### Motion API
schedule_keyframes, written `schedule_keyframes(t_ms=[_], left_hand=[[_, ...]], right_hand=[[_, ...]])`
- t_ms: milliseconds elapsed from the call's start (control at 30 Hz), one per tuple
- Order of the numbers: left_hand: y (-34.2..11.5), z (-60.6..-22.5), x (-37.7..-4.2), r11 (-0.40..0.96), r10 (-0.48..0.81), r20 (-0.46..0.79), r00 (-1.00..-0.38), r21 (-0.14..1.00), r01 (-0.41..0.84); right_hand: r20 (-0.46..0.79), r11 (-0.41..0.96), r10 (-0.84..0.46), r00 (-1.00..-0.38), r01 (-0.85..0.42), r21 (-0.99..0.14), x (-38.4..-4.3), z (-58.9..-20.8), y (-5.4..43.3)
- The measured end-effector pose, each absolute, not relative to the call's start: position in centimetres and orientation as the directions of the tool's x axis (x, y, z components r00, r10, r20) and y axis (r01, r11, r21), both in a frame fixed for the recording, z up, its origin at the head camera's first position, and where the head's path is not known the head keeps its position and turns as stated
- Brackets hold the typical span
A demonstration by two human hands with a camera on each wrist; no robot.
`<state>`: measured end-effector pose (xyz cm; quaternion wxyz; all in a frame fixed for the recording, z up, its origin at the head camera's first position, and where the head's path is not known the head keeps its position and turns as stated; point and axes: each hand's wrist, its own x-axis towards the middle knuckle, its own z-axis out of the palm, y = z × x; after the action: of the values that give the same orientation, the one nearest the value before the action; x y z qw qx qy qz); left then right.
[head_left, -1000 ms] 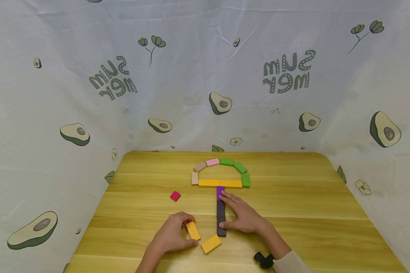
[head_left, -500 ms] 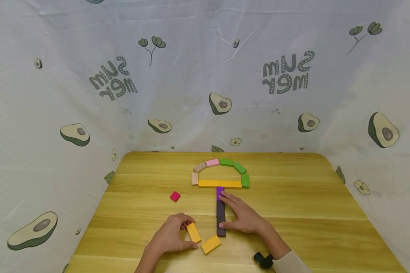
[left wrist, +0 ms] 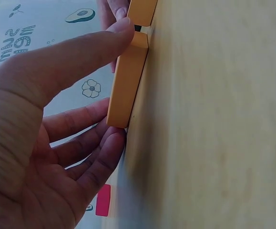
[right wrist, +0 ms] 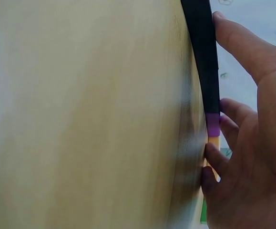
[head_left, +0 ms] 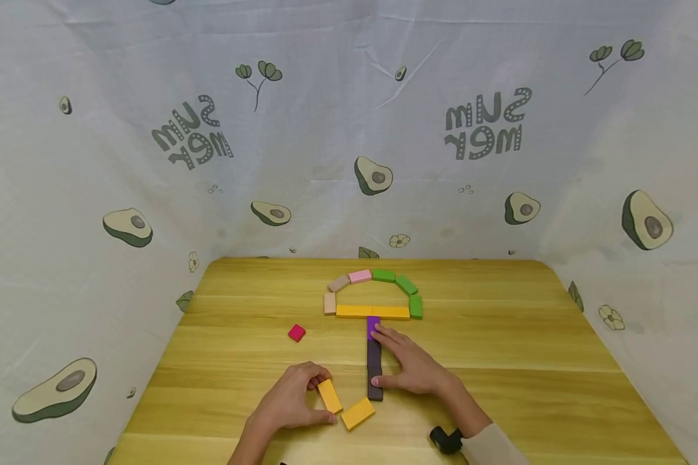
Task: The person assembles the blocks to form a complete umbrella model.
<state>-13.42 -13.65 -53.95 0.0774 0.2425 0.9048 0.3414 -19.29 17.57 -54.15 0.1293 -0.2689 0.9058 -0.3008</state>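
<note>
In the head view my left hand (head_left: 291, 397) holds a yellow block (head_left: 329, 396) by its ends, thumb at the near end and fingers at the far one. The left wrist view shows this yellow block (left wrist: 127, 81) lying flat on the table. A second yellow block (head_left: 358, 414) lies just right of it, apart from the hand. My right hand (head_left: 413, 365) rests on a straight column of blocks. Its fingertips touch the purple block (head_left: 373, 326) and its thumb lies on the nearest black block (head_left: 375, 385). Another black block (head_left: 374, 354) sits between those two.
Two yellow blocks (head_left: 355, 311) form a bar across the column's far end. Above it arch tan blocks (head_left: 329, 303), a pink block (head_left: 360, 276) and green blocks (head_left: 384, 276). A red block (head_left: 296, 332) lies left. A black object (head_left: 445, 440) sits by the right sleeve.
The view shifts slightly. Both hands stay almost still, the left thumb moving only a little along the near end of the yellow block. The blocks keep their arrangement.
</note>
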Motion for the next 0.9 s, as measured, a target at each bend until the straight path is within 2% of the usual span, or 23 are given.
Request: schedule_keyframes(t_ms=[900], left_hand=[[-13.37, -53.83, -13.13, 0.653, 0.497, 0.033, -0.867, 0.644, 0.398]], right_hand=[[-0.077, 0.674, -0.566, -0.821, -0.407, -0.616, -19.24, -54.1, 17.5]])
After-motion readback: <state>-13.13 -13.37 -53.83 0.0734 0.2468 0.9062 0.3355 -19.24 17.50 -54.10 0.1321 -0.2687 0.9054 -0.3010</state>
